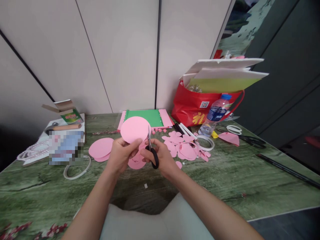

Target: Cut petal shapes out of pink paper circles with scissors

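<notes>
A round pink paper disc [135,129] is pinched at its lower edge by my left hand [121,151]. My right hand [161,156] has its fingers in the black handles of a pair of scissors [154,156]. The blades point up along the disc's right edge; whether they touch the paper I cannot tell. Below and behind my hands lie more pink paper pieces [137,163], partly hidden. To the left rests a small stack of pink discs [100,149]. Right of the scissors is a pile of pink flower-shaped cutouts [183,148].
A red bag [186,105] with boards in it stands at the back right, a water bottle [215,115] before it. Tape rolls [205,142] lie on both sides. Green and pink sheets [143,117] lie at the back. A black rod [287,169] is far right, an open box [71,115] far left.
</notes>
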{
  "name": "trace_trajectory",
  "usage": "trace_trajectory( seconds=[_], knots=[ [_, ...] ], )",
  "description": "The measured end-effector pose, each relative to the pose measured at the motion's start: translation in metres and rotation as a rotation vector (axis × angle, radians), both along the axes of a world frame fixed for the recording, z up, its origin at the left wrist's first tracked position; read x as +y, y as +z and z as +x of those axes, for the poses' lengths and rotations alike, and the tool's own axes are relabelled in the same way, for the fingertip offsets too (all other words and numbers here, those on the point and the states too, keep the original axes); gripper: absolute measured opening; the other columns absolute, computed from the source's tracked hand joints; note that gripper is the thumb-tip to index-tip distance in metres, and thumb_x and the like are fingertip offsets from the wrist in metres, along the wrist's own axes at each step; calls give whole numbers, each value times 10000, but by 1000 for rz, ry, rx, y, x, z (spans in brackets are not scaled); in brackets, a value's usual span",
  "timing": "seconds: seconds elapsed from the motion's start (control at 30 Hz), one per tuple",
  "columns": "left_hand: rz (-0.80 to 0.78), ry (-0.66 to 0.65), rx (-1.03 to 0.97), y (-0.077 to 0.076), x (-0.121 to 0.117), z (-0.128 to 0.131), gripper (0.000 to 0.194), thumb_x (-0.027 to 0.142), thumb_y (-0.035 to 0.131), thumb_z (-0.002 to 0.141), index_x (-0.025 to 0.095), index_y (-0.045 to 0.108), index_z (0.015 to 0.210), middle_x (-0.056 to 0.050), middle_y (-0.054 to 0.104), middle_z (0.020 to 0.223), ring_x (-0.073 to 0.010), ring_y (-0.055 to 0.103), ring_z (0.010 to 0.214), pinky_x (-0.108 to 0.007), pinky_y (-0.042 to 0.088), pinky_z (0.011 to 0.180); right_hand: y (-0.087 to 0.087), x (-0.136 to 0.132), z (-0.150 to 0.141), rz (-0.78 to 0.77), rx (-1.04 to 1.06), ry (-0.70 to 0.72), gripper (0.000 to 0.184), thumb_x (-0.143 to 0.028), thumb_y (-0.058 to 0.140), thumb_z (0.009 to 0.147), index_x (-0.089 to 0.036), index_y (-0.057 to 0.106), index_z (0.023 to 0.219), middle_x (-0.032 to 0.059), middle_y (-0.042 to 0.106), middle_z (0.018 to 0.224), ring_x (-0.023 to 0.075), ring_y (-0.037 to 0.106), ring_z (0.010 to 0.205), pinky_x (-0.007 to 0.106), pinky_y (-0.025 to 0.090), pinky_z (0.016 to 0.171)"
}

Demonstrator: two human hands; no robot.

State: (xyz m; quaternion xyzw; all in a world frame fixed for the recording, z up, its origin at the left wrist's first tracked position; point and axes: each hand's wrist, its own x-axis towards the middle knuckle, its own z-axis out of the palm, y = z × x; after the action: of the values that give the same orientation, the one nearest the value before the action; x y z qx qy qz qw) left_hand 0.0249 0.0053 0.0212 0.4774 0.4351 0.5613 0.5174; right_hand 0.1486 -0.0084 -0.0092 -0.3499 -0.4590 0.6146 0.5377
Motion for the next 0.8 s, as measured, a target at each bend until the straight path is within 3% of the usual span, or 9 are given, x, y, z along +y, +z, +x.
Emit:
trace_trajectory(
  seconds=[0.3,0.8],
  knots=[
    [17,-78,-48,2,-1,-2,225,276,671,664,136,538,547,50,482,428,-30,365,334,-160,254,327,-3,0,-1,-21,38,48,412,-341,743,590,-193,467,858,-121,462,433,41,429,351,219,456,458],
    [-18,-47,-127,-2,-2,3,234,285,709,619,121,578,516,24,535,428,-50,416,329,-170,285,301,6,-5,-3,-50,-1,32,474,-353,782,507,-196,469,827,-102,492,413,79,462,371,199,385,402]
  ],
)
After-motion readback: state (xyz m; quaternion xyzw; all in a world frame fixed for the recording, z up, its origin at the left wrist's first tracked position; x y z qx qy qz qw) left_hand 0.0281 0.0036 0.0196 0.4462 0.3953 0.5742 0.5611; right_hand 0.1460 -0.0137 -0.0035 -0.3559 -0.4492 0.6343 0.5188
